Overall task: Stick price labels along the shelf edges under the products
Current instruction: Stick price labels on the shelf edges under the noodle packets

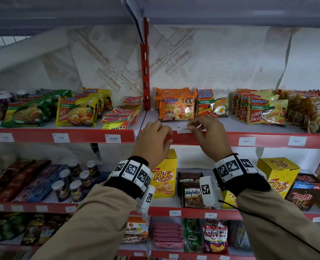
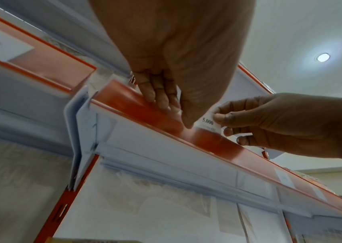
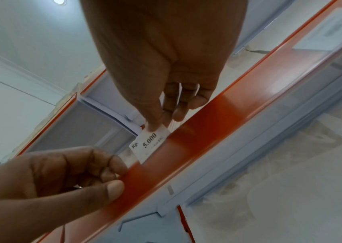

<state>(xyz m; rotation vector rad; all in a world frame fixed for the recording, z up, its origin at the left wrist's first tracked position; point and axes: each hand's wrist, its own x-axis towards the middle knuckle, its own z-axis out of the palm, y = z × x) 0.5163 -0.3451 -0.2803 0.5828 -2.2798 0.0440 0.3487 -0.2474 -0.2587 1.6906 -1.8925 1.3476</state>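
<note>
Head view showed the 5.000 price label (image 1: 184, 129) at the top lip of the red shelf-edge strip (image 1: 221, 140), under the orange Sedaap noodle packs (image 1: 176, 107). My right hand (image 1: 208, 136) pinched it; my left hand (image 1: 153, 139) gripped the strip. Seating was underway, I judged; next, slide it down level and press.

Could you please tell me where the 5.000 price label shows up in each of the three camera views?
Head: price label at centre, between both hands.
Left wrist: right of centre, pinched by the right hand.
Right wrist: centre, below that hand's fingertips.
Shared landmark: the red shelf edge, which the left hand holds.
</note>
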